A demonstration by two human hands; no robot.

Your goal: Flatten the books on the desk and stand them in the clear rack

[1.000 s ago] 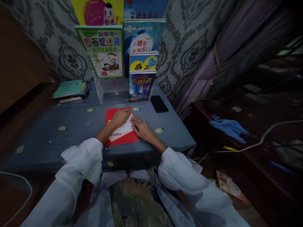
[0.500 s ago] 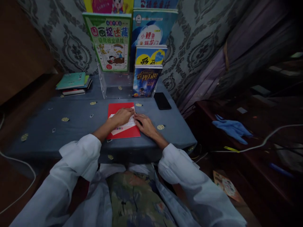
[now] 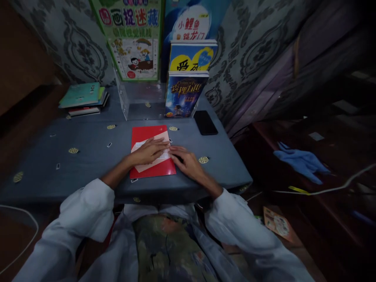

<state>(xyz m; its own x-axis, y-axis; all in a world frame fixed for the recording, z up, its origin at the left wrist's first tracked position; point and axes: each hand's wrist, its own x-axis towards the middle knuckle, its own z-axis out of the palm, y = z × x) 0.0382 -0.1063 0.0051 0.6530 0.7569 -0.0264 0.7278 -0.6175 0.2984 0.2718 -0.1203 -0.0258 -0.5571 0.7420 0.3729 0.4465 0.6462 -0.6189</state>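
Note:
A red book or booklet point(image 3: 152, 170) lies on the table in front of me. Slanted across it is a pale pinkish sheet point(image 3: 160, 137) with a white printed part, much of it under my fingers. My left hand point(image 3: 149, 151) rests flat on the sheet, fingers stretched toward its right edge. From the right, my right hand point(image 3: 188, 161) reaches in, its fingers extended onto the sheet's right edge and its thumb apart below them. The fingertips of both hands nearly meet there. Whether the right fingertips press or lift the paper is too small to tell.
A clear acrylic stand point(image 3: 125, 102) holds several upright books, with a blue book point(image 3: 183, 94) in front. A black phone point(image 3: 205, 122) lies right of it. Stacked books point(image 3: 84, 96) sit at the back left. Beyond the table's right edge are a blue cloth point(image 3: 301, 160) and a white cable point(image 3: 337, 190).
My left hand has flattened and slid slightly down over the sheet. The right hand stays by the sheet's right edge. My view has tilted down and come a little closer.

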